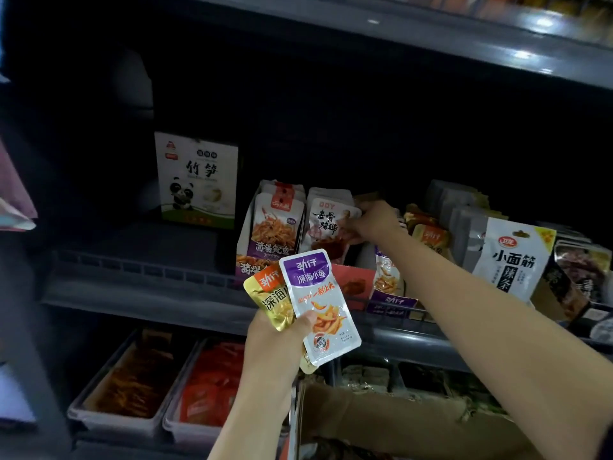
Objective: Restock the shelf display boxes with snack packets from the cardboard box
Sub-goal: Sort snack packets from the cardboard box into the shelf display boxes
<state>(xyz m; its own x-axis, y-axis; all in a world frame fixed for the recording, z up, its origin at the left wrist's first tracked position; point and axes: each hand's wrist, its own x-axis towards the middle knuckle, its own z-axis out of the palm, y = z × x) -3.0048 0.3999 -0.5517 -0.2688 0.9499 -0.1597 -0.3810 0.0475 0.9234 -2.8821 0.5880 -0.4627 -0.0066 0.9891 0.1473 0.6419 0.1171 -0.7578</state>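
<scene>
Left hand (272, 336) is gripping two snack packets, a purple-topped packet (320, 307) in front and a gold packet (270, 298) behind it, holding them up in front of the shelf (139, 293). Right hand (376, 222) is reaching into the row of display boxes and pinching a white packet (328, 220) standing there. Low down, the cardboard box (381, 423) is sitting under both arms.

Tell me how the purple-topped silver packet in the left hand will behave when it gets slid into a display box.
The silver packet looks thin and glossy, so probably light and slippery against the gold packet behind it. The left hand pinches only its lower part, yet it stands up, so it is likely fairly stiff.
</scene>
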